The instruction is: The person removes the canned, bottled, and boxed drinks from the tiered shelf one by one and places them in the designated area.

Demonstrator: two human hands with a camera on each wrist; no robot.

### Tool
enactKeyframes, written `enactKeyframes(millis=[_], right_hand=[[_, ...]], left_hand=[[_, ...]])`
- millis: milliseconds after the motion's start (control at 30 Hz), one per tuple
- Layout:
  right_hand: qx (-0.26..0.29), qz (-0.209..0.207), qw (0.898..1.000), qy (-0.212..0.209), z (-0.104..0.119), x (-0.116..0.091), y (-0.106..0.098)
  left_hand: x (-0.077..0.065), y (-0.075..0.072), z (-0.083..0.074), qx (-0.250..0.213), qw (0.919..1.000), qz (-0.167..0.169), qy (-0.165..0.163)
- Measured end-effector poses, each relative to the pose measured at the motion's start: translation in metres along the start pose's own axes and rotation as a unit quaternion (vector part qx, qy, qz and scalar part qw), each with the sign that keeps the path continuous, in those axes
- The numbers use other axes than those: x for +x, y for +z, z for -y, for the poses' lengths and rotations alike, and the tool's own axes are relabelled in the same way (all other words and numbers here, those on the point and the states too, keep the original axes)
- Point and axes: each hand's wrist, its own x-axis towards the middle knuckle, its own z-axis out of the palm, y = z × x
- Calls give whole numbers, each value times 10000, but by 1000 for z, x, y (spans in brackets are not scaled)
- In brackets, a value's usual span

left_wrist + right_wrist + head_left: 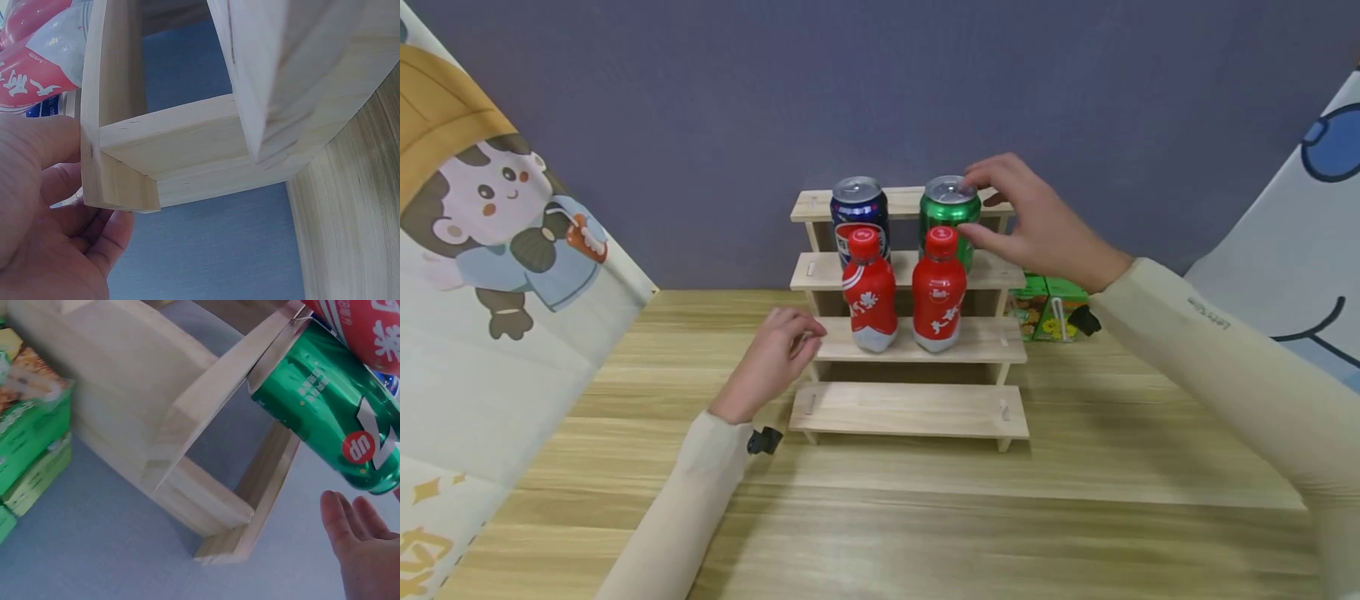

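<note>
A stepped wooden shelf [910,408] stands against the wall. On it are a dark blue can [859,208], a green can [951,212] marked "UP" and two red bottles [870,304] with red caps, one before each can. My right hand [1037,221] is at the green can's upper right, thumb and fingers spread around its top. In the right wrist view the fingers are extended, with a gap to the can [331,406]. My left hand [778,358] grips the left end of the second-lowest step, its fingertips reaching past the board's end [122,184].
Green drink boxes [1048,308] stand on the wooden table [880,533], just right of the shelf. A dark blue-grey wall [737,125] rises behind. Cartoon-printed panels [580,350] flank both sides.
</note>
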Motion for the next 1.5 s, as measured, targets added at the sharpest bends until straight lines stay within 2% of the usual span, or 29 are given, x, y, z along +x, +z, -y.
enactKeyframes(millis=[333,567,767,1000,1167,1333,1500], right_hand=[[207,94,9997,-22,-1,9,5],[48,-419,9984,-387,-7,5,3],[-90,-776,9960,-429,-6,-9,-15],[-172,-929,9937,-611,10,-46,-51],[-243,-868,9951,-398,0,-83,-65],[-440,-703,9965,-34,-18,-116,-57],[-430,-312,9981,321,-40,-141,-31]], left_hand=[[2,-1,-5,-64,10000,3,38],[3,0,-3,-64,10000,17,43],[2,-1,-3,-40,10000,-34,69],[2,-1,-4,-1,10000,10,41],[1,-2,-4,-9,10000,12,7],[0,-1,-3,23,10000,-22,-2],[0,0,-2,72,10000,-18,-11]])
